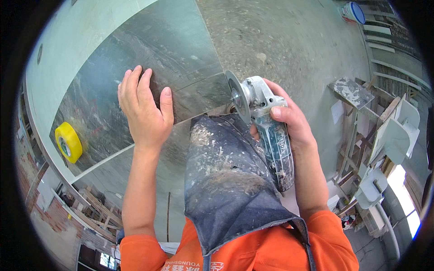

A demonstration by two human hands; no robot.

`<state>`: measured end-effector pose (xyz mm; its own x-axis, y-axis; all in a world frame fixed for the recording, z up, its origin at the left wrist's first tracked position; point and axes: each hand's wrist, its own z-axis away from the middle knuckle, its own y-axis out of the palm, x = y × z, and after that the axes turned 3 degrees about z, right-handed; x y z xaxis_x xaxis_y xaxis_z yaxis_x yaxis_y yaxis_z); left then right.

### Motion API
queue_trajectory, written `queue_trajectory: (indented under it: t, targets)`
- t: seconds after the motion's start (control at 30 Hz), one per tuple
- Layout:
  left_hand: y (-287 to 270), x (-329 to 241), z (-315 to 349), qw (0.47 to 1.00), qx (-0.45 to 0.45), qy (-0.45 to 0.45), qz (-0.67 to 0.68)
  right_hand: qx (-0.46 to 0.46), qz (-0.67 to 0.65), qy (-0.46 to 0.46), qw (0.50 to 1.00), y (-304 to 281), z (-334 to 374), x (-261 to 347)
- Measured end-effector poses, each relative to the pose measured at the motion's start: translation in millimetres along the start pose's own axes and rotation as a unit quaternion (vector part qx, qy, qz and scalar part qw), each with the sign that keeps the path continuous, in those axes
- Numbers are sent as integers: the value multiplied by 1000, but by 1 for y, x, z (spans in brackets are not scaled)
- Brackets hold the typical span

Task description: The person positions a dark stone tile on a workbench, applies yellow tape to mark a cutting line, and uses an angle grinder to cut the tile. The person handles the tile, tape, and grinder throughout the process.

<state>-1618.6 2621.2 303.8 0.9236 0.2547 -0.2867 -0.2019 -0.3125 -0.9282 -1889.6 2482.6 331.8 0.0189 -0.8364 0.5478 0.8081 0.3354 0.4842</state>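
Observation:
My left hand rests open on a dark grey veined tile, fingers together and thumb apart. In my right hand is a dusty teal angle grinder with a silver head, its body pointing back toward me. Its round cutting disc stands on edge by the tile's right side, near the end of a thin straight line across the tile; whether it touches or spins I cannot tell. A roll of yellow tape lies on the tile's left corner. My dusty dark apron hangs below the disc.
A wooden frame at right carries a marbled offcut. Pale chair-like pieces stand beyond it. Long strips and a white bucket with a blue end lie at the far right. Timber shows at lower left.

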Motion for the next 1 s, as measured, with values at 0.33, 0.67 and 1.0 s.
queue_trajectory:
  t: [0.33,0.67,1.0]
  targets:
    - [0,-2,0,1000,-3,-6,-15,0,14,11,1000,4,-4,6]
    - [-2,-4,-2,1000,3,-7,-28,-3,19,16,1000,-2,4,-2]
    - [0,-4,-3,999,1,-4,-33,-19,18,35,999,-6,25,-12]
